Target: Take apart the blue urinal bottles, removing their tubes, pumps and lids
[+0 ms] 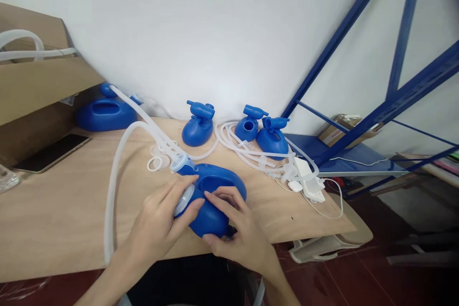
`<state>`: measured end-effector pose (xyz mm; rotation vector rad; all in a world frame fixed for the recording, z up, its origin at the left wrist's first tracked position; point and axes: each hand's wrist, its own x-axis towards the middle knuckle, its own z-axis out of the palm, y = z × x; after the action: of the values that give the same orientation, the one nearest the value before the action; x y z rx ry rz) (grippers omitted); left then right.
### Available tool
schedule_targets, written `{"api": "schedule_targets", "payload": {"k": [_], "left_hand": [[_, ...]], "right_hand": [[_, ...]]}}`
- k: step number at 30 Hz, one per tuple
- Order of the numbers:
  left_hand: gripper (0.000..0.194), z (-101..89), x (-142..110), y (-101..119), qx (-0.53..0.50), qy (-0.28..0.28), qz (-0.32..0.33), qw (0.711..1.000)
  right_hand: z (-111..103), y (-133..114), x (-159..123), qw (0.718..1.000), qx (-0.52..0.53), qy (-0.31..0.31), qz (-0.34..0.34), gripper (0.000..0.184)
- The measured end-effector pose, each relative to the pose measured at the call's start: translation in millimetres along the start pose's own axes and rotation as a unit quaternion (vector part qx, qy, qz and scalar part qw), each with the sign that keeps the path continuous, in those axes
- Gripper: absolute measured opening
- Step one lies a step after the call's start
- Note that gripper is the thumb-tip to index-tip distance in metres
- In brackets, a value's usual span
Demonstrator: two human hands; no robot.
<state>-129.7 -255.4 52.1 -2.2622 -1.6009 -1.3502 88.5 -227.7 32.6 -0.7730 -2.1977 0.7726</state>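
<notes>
A blue plastic urinal bottle [210, 220] is held low at the table's front edge. My left hand [159, 215] pinches the translucent cap [184, 199] at its mouth between thumb and fingers. From the other side, my right hand [240, 229] grips the bottle's body, fingers over the top and thumb underneath. Just behind lies another blue bottle [233, 178], with a clear cap [180, 162] and white hose [138, 110] at its neck. Loose white rings [155, 164] lie to the left of that cap. My palms hide part of the held bottle.
Several blue bottles [197, 131] stand along the wall, beside coiled white tubing [229, 136]. A power strip [310, 179] with cables sits at right. On the left are a phone [53, 152], a cardboard box [46, 76] and a blue bottle [107, 117]. Blue metal shelving [344, 33] rises at right.
</notes>
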Motion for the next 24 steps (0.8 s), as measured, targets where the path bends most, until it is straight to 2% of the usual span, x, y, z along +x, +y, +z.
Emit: {"api": "schedule_targets", "payload": {"k": [3,5,7,9,11,13,16,20,22,24], "left_hand": [[0.05,11.8,-1,2,0.039,0.009,-0.032,0.999],[0.054,13.0,-3,1,0.024,-0.014,-0.039,0.999],[0.054,9.3,-5,-2,-0.044,-0.047,-0.069,0.996],[0.055,1.6,-4,-11,-0.149,-0.063,-0.162,0.973],[0.056,-8.8,-2,-25,-0.24,-0.056,-0.27,0.931],[0.056,-19.5,3,-43,-0.277,-0.043,-0.326,0.903],[0.053,-30.1,12,-74,-0.267,-0.022,-0.346,0.899],[0.064,-32.1,16,-102,-0.241,-0.075,-0.358,0.899],[0.066,-31.6,11,-102,-0.181,-0.055,-0.314,0.931],[0.057,-32.4,4,-96,-0.113,-0.024,-0.229,0.967]], "right_hand": [[17,-1,1,0.995,-0.05,0.015,0.085,0.096],[21,1,2,0.992,-0.079,0.023,0.099,0.092],[20,3,3,0.992,-0.095,0.02,0.075,0.081],[16,2,4,0.995,-0.09,-0.012,0.038,0.078],[12,-1,8,0.996,-0.082,-0.034,0.03,0.076],[8,-3,16,0.995,-0.078,-0.043,0.044,0.076],[1,-1,33,0.997,-0.034,-0.02,0.068,0.081],[0,7,57,0.993,0.023,0.026,0.11,0.086],[4,9,66,0.991,0.04,0.011,0.125,0.087],[9,8,74,0.987,0.077,-0.004,0.138,0.089]]}}
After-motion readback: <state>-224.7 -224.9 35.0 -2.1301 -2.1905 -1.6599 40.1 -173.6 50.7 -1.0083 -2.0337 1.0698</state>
